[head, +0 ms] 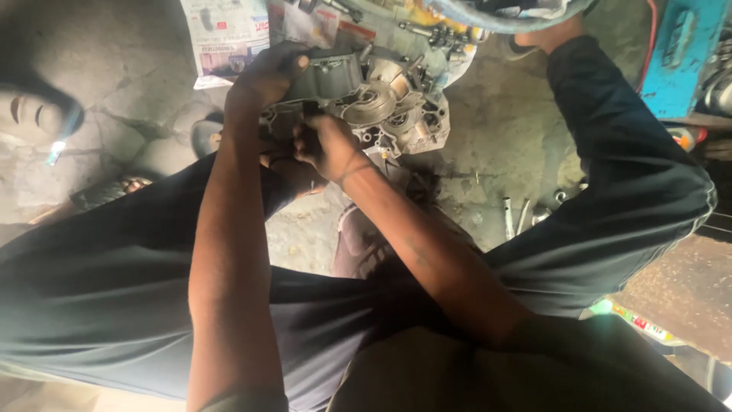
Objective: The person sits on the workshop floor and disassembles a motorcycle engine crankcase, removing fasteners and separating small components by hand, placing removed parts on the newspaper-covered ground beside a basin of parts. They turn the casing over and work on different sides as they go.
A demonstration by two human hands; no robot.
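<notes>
One grey metal engine casing [374,103] is held above a cracked concrete floor [503,145], between the person's knees. The left hand [267,76] has its grip curled over the casing's upper edge; the right hand [324,145] is pressed to its near side, fingers closed on something I cannot tell. One newspaper sheet [225,38] lies beyond, one blue box [679,53] at the right, and two short metal tubes [516,217] on the floor.
</notes>
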